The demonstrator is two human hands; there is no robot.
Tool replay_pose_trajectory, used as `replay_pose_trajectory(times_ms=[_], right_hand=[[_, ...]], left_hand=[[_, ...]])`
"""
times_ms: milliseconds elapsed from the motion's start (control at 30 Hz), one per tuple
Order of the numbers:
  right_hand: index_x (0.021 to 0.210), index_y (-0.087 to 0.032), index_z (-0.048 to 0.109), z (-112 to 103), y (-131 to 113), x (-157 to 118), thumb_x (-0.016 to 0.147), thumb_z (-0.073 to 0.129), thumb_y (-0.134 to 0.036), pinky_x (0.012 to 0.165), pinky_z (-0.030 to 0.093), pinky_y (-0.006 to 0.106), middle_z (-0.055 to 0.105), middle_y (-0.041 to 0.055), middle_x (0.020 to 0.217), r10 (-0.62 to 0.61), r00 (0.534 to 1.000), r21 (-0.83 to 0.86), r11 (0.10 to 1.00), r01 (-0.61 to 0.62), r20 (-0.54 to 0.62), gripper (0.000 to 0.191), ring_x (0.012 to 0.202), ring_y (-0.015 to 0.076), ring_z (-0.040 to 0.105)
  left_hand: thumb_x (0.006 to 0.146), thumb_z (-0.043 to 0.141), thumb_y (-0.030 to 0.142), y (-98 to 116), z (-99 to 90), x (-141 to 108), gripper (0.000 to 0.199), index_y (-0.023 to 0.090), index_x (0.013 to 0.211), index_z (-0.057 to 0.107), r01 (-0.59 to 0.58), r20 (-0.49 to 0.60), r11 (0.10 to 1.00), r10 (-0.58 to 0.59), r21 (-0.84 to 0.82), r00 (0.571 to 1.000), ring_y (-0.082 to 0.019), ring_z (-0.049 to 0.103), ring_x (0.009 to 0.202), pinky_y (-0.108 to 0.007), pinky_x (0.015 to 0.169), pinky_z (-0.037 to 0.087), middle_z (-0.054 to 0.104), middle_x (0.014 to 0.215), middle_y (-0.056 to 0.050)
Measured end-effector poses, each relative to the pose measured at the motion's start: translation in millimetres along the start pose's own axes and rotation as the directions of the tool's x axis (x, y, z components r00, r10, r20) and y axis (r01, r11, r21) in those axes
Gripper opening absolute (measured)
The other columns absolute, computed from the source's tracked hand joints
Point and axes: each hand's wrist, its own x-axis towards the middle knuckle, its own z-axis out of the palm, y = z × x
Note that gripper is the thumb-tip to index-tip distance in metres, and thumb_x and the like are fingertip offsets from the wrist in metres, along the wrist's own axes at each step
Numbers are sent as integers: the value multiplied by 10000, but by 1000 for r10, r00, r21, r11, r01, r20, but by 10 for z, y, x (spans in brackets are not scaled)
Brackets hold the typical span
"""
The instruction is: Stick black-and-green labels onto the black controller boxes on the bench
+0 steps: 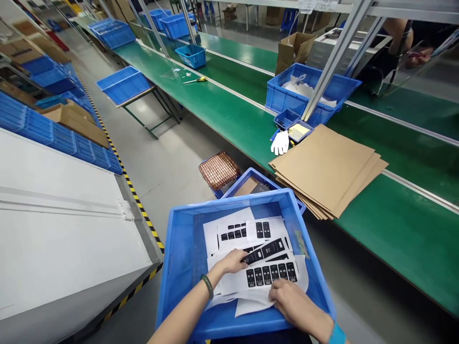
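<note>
A blue bin (pixel 229 334) holds a loose pile of white sheets (pixel 229 286) printed with black label shapes. My left hand (pixel 234 262) is closed on the left end of a narrow strip of black labels (pixel 267 252), which lies slanted over the pile. On the right, my right hand (pixel 287 298) is closed at the lower edge of a white sheet (pixel 301 272) with a row of several black labels. That sheet's right side curls up near the bin wall. The fingertips of my right hand are partly hidden.
Beyond the bin are another blue bin (pixel 247 184) and a woven seat (pixel 219 170). Flat cardboard (pixel 326 167), a white glove (pixel 280 143) and a screwdriver (pixel 195 80) lie on the green bench (pixel 229 110). A person's arm shows at the upper right.
</note>
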Motion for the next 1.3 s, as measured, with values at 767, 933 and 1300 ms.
replay_pose_trajectory(times_ms=[767,933,1300], right_hand=[[953,-164,681,53,40,29,839,462,-63,778,509,311,471,216,1446,20,998,-66,998,-16,56,267,975,266,701],[1013,-183,658,129,61,-30,878,429,-82,794,506,295,603,164,1277,24,1000,-49,998,-24,-7,284,935,226,696],[1190,-196,674,187,13,210,845,455,5,935,501,447,583,149,1311,66,968,-309,940,-142,-244,456,1214,344,535]], left_hand=[[939,587,335,5,20,-88,240,150,1089,620,25,-228,999,-31,-26,973,-224,618,1027,-459,923,502,641,1111,-73],[947,567,352,26,-12,-109,253,152,1094,613,-5,-183,1000,2,-14,983,-234,599,1057,-474,945,479,626,1131,-79],[973,481,461,241,114,-273,357,163,1102,626,-164,122,982,175,-98,977,-202,640,935,-397,855,520,659,1063,-63]])
